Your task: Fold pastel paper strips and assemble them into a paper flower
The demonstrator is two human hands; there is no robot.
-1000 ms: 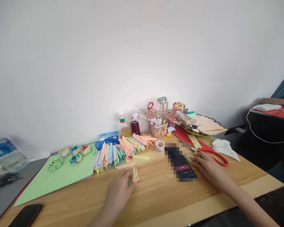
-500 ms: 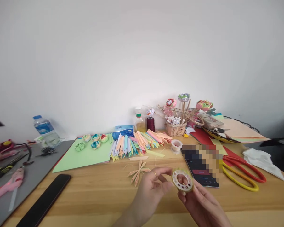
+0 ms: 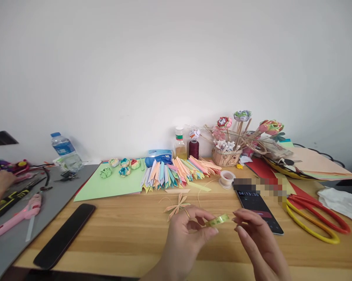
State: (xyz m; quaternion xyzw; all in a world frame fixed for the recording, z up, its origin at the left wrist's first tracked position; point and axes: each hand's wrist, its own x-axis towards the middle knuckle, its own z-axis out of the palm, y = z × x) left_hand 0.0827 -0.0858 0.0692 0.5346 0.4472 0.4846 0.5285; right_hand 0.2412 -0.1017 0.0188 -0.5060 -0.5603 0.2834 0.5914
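Left hand [image 3: 185, 239] pinches what seems a tape roll [image 3: 217, 221]; right hand [image 3: 257, 242], loosely open, is just beside it.

- A papercraft work corner, home or workshop unclear, against a plain pale wall [image 3: 135, 78]
- Wooden table [image 3: 120, 238] bearing folded paper pieces [image 3: 161, 174], green sheet [image 3: 105, 189], paper flowers [image 3: 242, 115]
- Craft supplies about: tape roll [image 3: 218, 221], scissors [image 3: 328, 240], thread spool [image 3: 194, 150], pink glue gun [image 3: 28, 212]
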